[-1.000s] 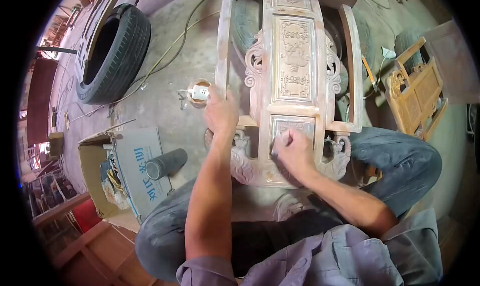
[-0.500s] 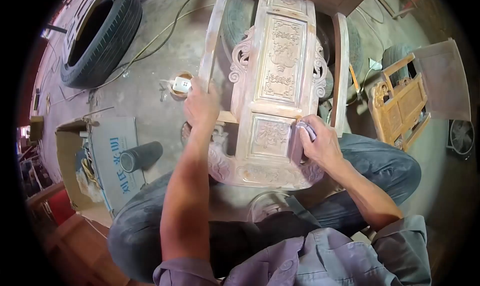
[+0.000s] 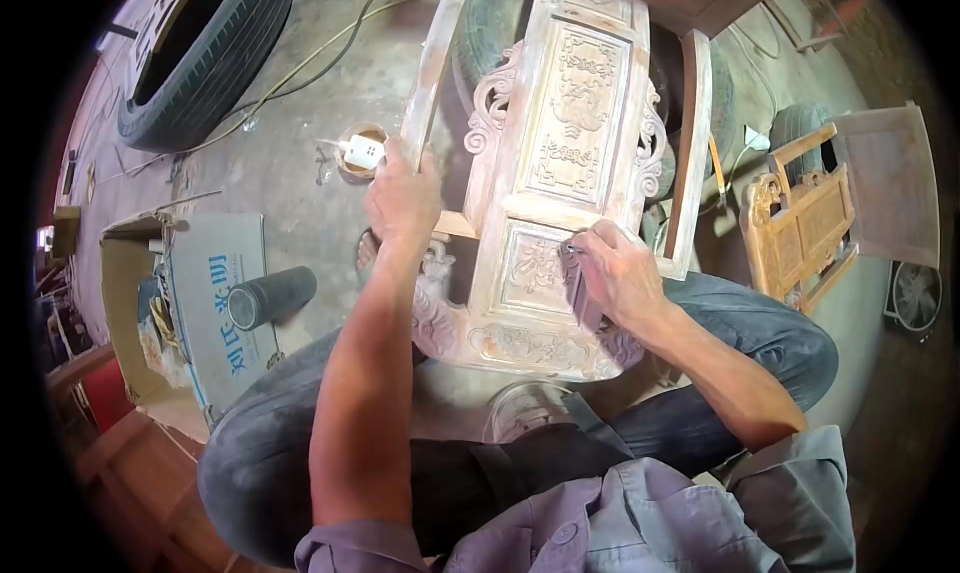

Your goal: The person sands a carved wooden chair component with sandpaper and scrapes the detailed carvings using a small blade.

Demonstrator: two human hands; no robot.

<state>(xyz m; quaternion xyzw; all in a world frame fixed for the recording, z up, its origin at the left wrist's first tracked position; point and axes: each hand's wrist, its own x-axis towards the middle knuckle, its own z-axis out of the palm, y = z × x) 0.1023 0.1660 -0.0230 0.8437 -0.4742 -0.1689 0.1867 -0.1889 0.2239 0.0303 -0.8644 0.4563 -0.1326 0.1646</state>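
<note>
My left hand grips the near end of a pale wooden side rail, its fingers closed around the wood, as my right hand works at a carved wooden chair back above the concrete floor. The fingers of my right hand are bent and pinched together over the right side of the lower carved panel, on a small dark-edged item too hidden for me to identify. The chair back extends beneath and beyond those fingers, between the two side rails, with its taller carved panel farther from me.

Just beside my left hand, a white power socket lies over a round brown container. Toward the floor's left edge, a dark cylinder rests against the flap of an open cardboard box, nearer to me than a large black tire. To the right, near a fan, is a golden-brown carved chair.
</note>
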